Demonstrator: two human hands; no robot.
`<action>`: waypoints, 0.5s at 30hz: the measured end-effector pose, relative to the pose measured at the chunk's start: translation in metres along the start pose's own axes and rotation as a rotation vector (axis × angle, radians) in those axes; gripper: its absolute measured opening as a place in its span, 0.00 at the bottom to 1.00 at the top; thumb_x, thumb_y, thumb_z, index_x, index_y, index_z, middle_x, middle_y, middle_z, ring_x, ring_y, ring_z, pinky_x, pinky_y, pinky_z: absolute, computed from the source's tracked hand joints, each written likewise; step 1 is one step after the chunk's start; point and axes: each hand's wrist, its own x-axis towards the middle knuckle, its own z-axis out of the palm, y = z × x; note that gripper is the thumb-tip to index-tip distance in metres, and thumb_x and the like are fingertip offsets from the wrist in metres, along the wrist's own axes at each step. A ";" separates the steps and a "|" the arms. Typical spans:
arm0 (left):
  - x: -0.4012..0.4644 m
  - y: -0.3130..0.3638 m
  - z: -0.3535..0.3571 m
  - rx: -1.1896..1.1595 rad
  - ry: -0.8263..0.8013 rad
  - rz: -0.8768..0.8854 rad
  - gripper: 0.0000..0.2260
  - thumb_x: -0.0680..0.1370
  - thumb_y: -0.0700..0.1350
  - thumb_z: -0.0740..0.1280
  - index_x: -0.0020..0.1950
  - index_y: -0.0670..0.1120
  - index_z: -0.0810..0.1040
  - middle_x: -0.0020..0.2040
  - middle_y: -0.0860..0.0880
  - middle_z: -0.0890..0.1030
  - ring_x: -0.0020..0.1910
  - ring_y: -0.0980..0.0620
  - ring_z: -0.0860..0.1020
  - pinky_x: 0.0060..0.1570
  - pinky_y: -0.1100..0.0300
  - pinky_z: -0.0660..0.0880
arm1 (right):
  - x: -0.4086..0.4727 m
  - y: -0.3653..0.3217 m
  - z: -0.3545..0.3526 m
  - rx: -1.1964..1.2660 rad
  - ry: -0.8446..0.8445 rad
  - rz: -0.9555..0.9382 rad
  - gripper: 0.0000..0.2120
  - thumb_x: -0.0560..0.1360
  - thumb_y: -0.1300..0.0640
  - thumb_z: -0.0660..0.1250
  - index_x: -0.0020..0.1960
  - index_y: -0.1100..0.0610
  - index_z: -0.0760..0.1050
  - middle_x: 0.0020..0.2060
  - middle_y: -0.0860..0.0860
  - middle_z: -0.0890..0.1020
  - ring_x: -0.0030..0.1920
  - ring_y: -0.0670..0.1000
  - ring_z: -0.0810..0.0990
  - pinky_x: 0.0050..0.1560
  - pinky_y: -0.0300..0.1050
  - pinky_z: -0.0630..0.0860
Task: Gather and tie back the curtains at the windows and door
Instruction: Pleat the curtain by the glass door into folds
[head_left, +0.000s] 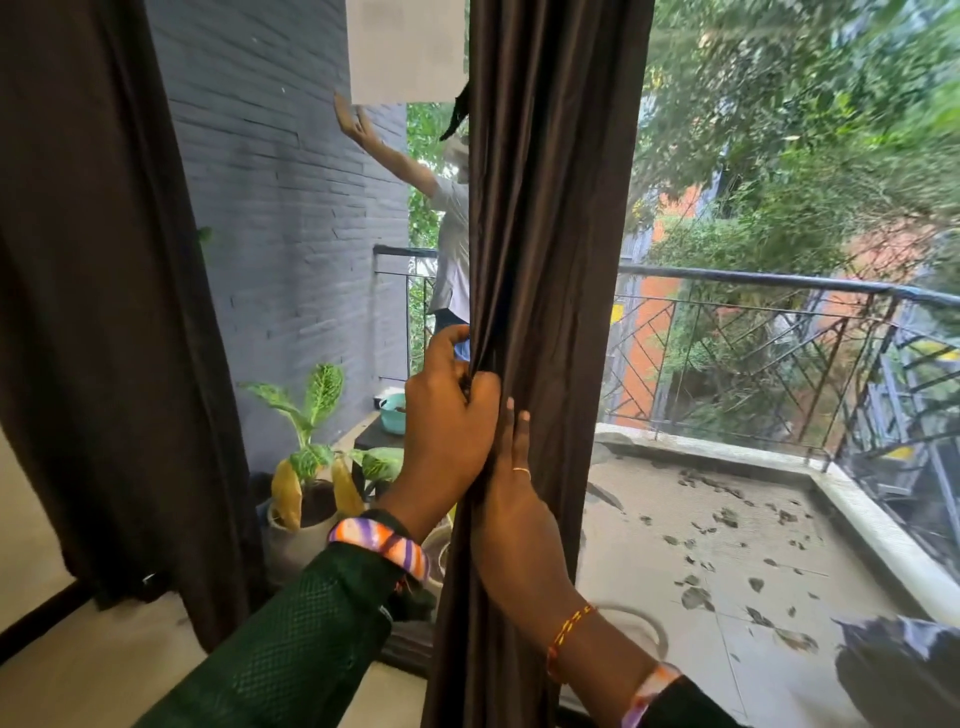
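A dark brown curtain (550, 260) hangs bunched in folds down the middle of the view, in front of a glass door. My left hand (447, 410) grips its left edge, fingers curled round the gathered folds at about waist height. Just below and to the right, my right hand (511, 478) lies against the fabric with its fingers straight and pointing up. A second dark brown curtain (104, 291) hangs loose at the far left. No tie-back is visible.
Through the glass is a balcony with a grey brick wall (280, 218), a metal railing (769, 332) and leaf litter on its floor. A potted plant (311, 467) and a teal bowl (393, 413) stand outside at the left. A person (447, 228) is reflected or standing beyond.
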 end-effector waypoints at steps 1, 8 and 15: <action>0.000 -0.001 0.000 0.028 0.008 0.023 0.16 0.74 0.35 0.61 0.62 0.42 0.71 0.28 0.51 0.73 0.25 0.57 0.70 0.29 0.66 0.69 | -0.002 0.002 -0.001 0.007 -0.003 0.000 0.48 0.79 0.60 0.58 0.62 0.36 0.15 0.74 0.51 0.32 0.53 0.61 0.79 0.40 0.51 0.79; -0.010 -0.007 -0.009 0.232 -0.077 0.312 0.28 0.75 0.38 0.56 0.73 0.54 0.55 0.33 0.42 0.76 0.28 0.48 0.73 0.29 0.57 0.71 | -0.006 0.015 -0.008 -0.038 0.006 0.050 0.52 0.75 0.63 0.61 0.62 0.37 0.15 0.72 0.48 0.30 0.61 0.61 0.76 0.42 0.51 0.77; -0.003 -0.001 0.002 0.310 -0.017 0.015 0.21 0.75 0.52 0.65 0.63 0.40 0.74 0.57 0.41 0.77 0.56 0.44 0.75 0.54 0.57 0.70 | -0.023 0.000 -0.010 0.268 0.074 0.060 0.29 0.75 0.56 0.47 0.71 0.36 0.45 0.64 0.59 0.74 0.58 0.60 0.76 0.56 0.46 0.74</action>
